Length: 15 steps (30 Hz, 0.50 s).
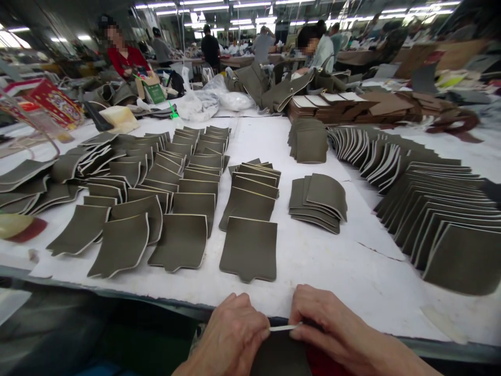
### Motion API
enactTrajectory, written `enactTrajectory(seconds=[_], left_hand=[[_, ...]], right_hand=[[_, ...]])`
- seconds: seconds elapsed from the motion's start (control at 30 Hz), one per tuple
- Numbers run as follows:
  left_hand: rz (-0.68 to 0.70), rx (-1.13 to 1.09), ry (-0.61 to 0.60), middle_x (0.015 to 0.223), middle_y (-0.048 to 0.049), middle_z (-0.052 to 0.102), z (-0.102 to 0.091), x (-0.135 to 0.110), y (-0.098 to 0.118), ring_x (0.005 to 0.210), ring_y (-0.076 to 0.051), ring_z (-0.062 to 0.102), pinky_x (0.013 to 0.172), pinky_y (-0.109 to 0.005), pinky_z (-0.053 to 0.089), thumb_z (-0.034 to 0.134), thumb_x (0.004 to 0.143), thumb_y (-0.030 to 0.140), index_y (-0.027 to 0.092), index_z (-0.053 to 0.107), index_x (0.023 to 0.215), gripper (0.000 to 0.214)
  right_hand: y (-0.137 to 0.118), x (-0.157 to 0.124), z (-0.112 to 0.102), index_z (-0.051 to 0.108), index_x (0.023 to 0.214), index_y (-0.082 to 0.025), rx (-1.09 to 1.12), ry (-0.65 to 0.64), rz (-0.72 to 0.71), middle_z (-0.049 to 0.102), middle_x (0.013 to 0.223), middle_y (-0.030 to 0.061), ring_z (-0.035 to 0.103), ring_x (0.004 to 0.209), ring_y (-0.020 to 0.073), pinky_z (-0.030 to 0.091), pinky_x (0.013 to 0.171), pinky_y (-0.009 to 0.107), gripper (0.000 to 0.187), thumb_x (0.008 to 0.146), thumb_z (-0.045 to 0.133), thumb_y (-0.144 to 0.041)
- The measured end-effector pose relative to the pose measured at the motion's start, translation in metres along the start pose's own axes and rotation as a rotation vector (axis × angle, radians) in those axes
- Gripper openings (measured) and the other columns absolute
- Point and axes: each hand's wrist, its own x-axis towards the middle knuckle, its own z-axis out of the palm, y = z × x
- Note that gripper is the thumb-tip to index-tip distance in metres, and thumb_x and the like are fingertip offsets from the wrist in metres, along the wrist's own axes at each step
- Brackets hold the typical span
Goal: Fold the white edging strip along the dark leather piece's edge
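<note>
At the table's front edge, my left hand (234, 330) and my right hand (326, 322) pinch the pale top edge of an olive leather piece (280, 355). Both hands are closed, thumbs and fingers pressed at either end of that edge. The piece hangs down between them, and its lower part runs out of view. Just beyond my hands lies a similar leather piece (249, 248) with a small tab on its near edge. It is the front one of an overlapping column. To its right sits a short stack of rounded leather pieces (324, 196).
Overlapping rows of olive pieces (178, 237) cover the left of the white-covered table (313, 266). A long fanned row (462, 256) runs along the right. Farther back are brown pieces (332, 112), plastic bags (203, 99) and a red box (50, 102). Several people work beyond.
</note>
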Motion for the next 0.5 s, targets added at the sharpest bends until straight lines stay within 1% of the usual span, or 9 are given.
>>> enactTrajectory(seconds=[0.07,0.13,0.23,0.3,0.4,0.5], left_hand=[[-0.032,0.012,-0.063,0.068,-0.0016,0.060,-0.005,0.001,0.003,0.072,-0.017,0.052,0.067,-0.032,0.031,0.041,0.093,0.015,0.018,0.057,0.074,0.025],[-0.069,0.026,-0.099,0.070,-0.0024,0.062,-0.011,0.005,0.007,0.074,-0.017,0.054,0.068,-0.031,0.033,0.042,0.093,0.015,0.018,0.059,0.076,0.024],[-0.092,0.064,-0.154,0.077,-0.0023,0.067,-0.013,0.015,0.013,0.077,-0.018,0.057,0.067,-0.030,0.035,0.051,0.090,0.016,0.019,0.063,0.084,0.014],[-0.058,0.137,-0.193,0.078,-0.0018,0.069,-0.009,0.022,0.016,0.076,-0.019,0.059,0.066,-0.031,0.035,0.057,0.086,0.016,0.020,0.063,0.083,0.008],[0.019,0.250,-0.201,0.071,-0.0016,0.068,0.002,0.029,0.017,0.066,-0.018,0.058,0.062,-0.032,0.033,0.057,0.082,0.015,0.019,0.060,0.073,0.010],[0.040,0.281,-0.191,0.064,-0.0001,0.067,0.011,0.023,0.007,0.058,-0.015,0.056,0.055,-0.030,0.029,0.059,0.082,0.017,0.019,0.059,0.069,0.013]], right_hand=[[0.000,-0.001,-0.001,0.058,0.082,-0.022,-0.010,0.001,0.001,0.061,0.084,0.0008,0.056,0.079,0.0171,0.043,0.071,0.029,0.032,0.103,0.044,-0.042],[0.000,-0.001,0.001,0.057,0.081,-0.021,-0.020,0.007,0.020,0.060,0.083,0.0009,0.056,0.078,0.0170,0.043,0.071,0.029,0.032,0.103,0.044,-0.041],[-0.001,0.001,0.003,0.054,0.079,-0.022,-0.026,0.015,0.028,0.060,0.082,0.0006,0.056,0.077,0.0167,0.043,0.070,0.029,0.030,0.102,0.044,-0.038],[-0.002,0.003,0.004,0.053,0.078,-0.022,-0.044,0.014,0.024,0.061,0.081,0.0005,0.057,0.076,0.0166,0.044,0.070,0.029,0.031,0.102,0.044,-0.038],[-0.005,0.004,0.003,0.054,0.079,-0.022,-0.079,0.026,0.016,0.063,0.082,0.0010,0.059,0.076,0.0170,0.045,0.070,0.029,0.034,0.103,0.041,-0.042],[-0.006,-0.001,0.002,0.056,0.078,-0.023,-0.087,0.054,-0.003,0.065,0.079,0.0019,0.060,0.073,0.0176,0.048,0.069,0.029,0.040,0.104,0.036,-0.047]])
